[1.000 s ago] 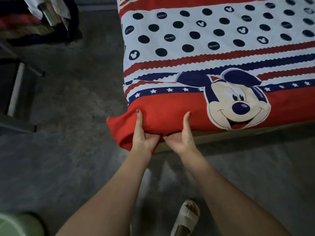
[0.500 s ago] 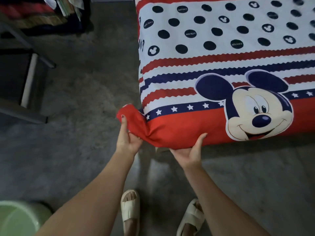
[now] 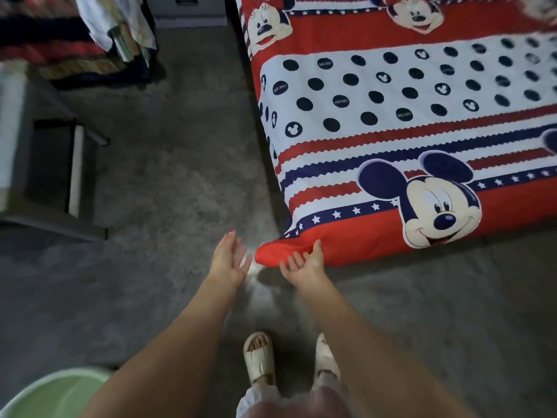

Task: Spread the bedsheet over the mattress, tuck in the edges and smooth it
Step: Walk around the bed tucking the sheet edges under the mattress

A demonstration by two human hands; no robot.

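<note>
At the lower left corner sits the rim of a pale green tub (image 3: 45, 393), its inside blurred so that nothing can be made out in it. Above it, along the left edge, stands a dark frame of furniture (image 3: 75, 176), and at the top left lies a pile of striped cloth (image 3: 60, 55) with light fabric hanging over it. A grey drawer unit (image 3: 187, 10) stands at the top, on the grey floor (image 3: 165, 176). The left hand (image 3: 228, 260) is held in the air above the floor, palm turned inward, fingers straight and relaxed, grasping nothing and just apart from the sheet's corner. The right hand (image 3: 304, 265) is likewise released, palm up with fingers loosely spread; its thumb lies against the red hem at the corner, though whether it truly touches is hard to tell. Below the hands, two feet in cream sandals (image 3: 259, 360) stand on the floor. The bedsheet (image 3: 391, 116) covers the mattress at the right: red bands, a white band with navy dots, wavy red and navy stripes, a starred navy strip, and large cartoon mouse faces. It lies flat on top, and its near corner (image 3: 271, 251) juts out in a small red fold toward the hands.
</note>
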